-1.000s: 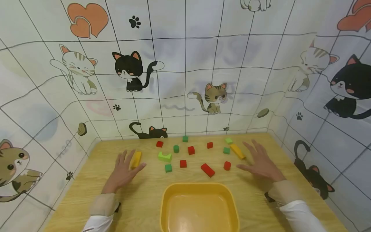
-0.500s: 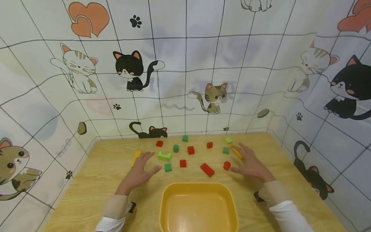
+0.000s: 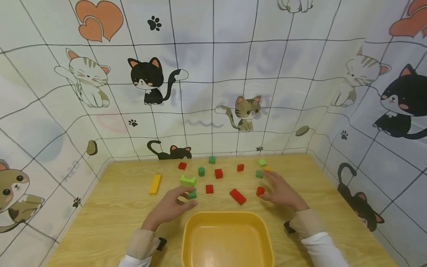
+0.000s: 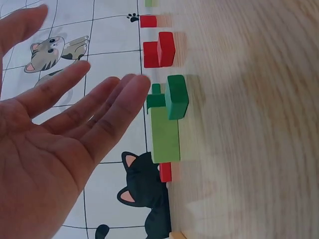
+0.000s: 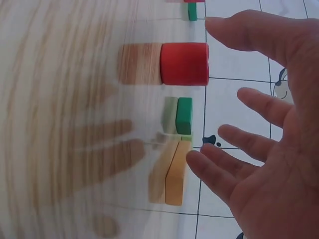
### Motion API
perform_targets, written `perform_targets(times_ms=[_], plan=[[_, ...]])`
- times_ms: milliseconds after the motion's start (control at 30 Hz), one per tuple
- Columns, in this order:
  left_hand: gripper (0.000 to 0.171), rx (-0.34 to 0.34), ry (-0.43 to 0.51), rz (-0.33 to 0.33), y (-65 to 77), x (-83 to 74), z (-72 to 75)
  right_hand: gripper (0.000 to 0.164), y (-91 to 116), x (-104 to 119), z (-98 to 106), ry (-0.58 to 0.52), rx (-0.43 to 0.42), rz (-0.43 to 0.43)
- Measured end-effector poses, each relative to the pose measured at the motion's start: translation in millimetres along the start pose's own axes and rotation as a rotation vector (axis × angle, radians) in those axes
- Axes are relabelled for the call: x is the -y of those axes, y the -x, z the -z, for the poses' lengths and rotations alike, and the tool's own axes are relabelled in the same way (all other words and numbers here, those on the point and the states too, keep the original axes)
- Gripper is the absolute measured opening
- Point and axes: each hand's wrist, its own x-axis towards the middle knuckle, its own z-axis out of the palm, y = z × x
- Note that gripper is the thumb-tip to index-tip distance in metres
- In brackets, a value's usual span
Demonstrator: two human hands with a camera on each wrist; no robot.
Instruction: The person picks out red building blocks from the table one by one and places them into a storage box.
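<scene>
Over the table (image 3: 110, 207) | left hand (image 3: 171, 207), fingers relaxed, near green block (image 4: 177, 97) | right hand (image 3: 282, 192), fingers spread, beside red cylinder (image 5: 184, 63) | yellow block (image 5: 175, 177) beyond: mostly hidden from head, plain at right wrist

And here a white grid-lined wall (image 3: 200, 59) is filling twelve o'clock, printed orange hearts (image 3: 108, 18) are floating around half-past-ten, a cartoon cat (image 3: 408, 92) is perching near three, while a wooden table (image 3: 113, 211) is stretching toward six!

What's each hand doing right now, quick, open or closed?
Left hand: open, holding nothing, near a dark green block.
Right hand: open, holding nothing, near the red cylinder.
</scene>
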Motion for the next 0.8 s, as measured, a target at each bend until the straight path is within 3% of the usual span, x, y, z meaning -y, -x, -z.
perform_targets(times_ms=[133,433,633,800], plan=[[0.043,0.05,-0.031,-0.051,-0.3,0.0,-0.7,0.073,-2.9,0.9,-4.4,-0.025,0.014,0.014],[0.027,0.175,-0.02,-0.089,1.7,-2.8,-1.2,0.061,-1.9,2.5,-14.1,-0.117,0.093,-0.097],[0.022,0.197,-0.017,-0.075,0.1,-5.3,-2.1,0.039,-5.3,1.1,-13.3,-0.154,0.094,-0.122],[0.018,0.222,0.001,-0.077,-1.5,-6.4,-3.7,0.035,-6.0,0.4,-13.6,-0.177,0.093,-0.128]])
